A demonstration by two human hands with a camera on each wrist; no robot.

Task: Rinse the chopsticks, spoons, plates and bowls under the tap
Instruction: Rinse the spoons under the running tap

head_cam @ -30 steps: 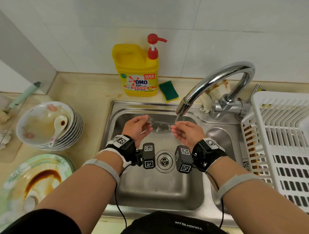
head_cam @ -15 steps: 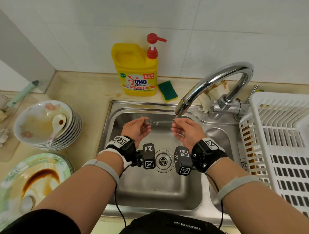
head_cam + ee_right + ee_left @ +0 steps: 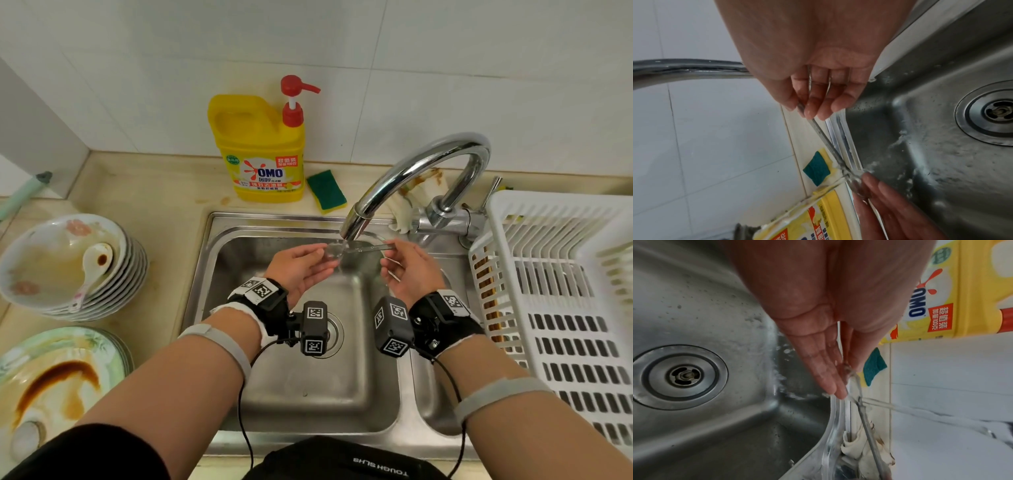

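Note:
A pair of thin metal chopsticks (image 3: 364, 247) lies crosswise under the tap spout (image 3: 356, 224), with water running over it. My left hand (image 3: 322, 256) pinches the tip end between thumb and straight fingers (image 3: 830, 379). The chopsticks (image 3: 869, 428) run out past the fingertips. My right hand (image 3: 390, 249) grips the other end, thumb against curled fingers (image 3: 818, 105), with both sticks (image 3: 826, 141) across its palm. Both hands hang over the steel sink (image 3: 308, 383). A white spoon (image 3: 92, 270) lies in the top bowl of a dirty stack (image 3: 44, 274). Stained plates (image 3: 51, 387) are at front left.
A yellow detergent bottle (image 3: 260, 150) and a green sponge (image 3: 325, 190) stand behind the sink. A white plastic basket (image 3: 561, 281) fills the right side. The drain (image 3: 682, 375) is below my wrists. A soiled cloth (image 3: 424, 185) lies by the tap base.
My hands have drawn a little apart along the chopsticks, which stay under the running water. Both hands keep their hold.

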